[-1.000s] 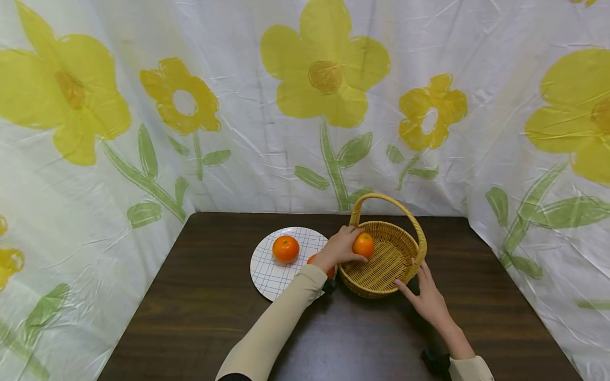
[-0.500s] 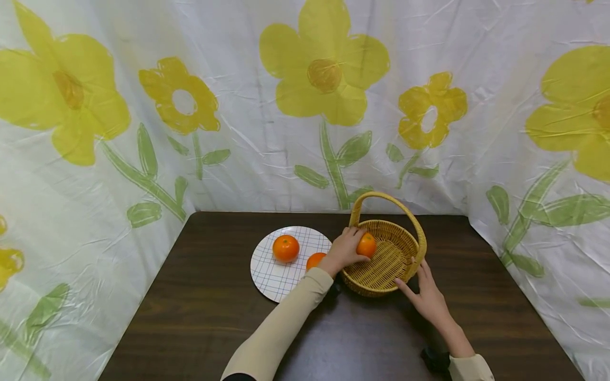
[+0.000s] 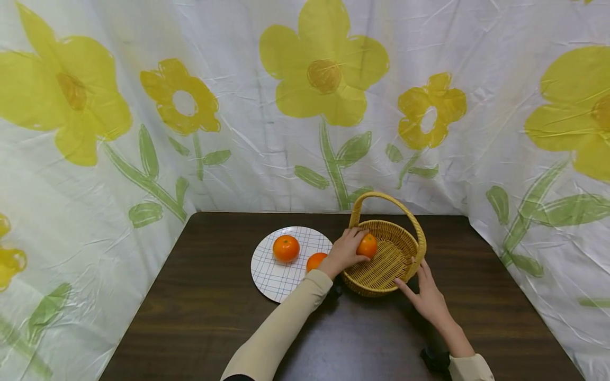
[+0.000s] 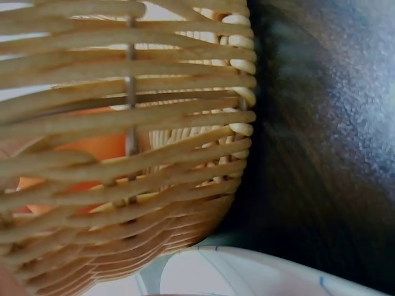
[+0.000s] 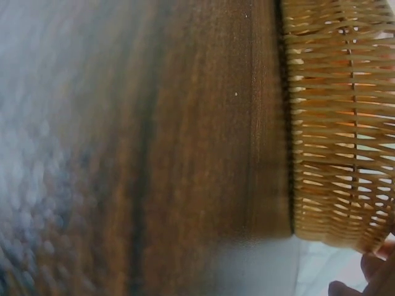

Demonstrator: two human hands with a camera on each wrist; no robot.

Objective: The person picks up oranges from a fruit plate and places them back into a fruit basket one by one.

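Observation:
In the head view my left hand (image 3: 344, 251) reaches over the left rim of a yellow wicker basket (image 3: 388, 262) and grips an orange (image 3: 367, 246) inside it. Through the weave, the left wrist view shows that orange (image 4: 102, 147) in part behind the basket wall (image 4: 185, 166). My right hand (image 3: 427, 298) holds the basket's right side near the foot of the handle, thumb at the front rim and fingers behind. Only its fingertips (image 5: 372, 266) show at the lower right corner of the right wrist view, against the basket wall (image 5: 333, 129).
A round white plate (image 3: 266, 270) with a blue grid stands left of the basket. It bears one whole orange (image 3: 286, 248) and another orange (image 3: 315, 261) partly covered by my left wrist. The tall basket handle (image 3: 388, 198) arches above. A flowered curtain (image 3: 248, 174) hangs behind the dark table (image 3: 200, 296).
My left hand has moved slightly right, carrying the orange further into the basket. More of the nearer orange on the plate now shows. The right hand and basket stay nearly in place.

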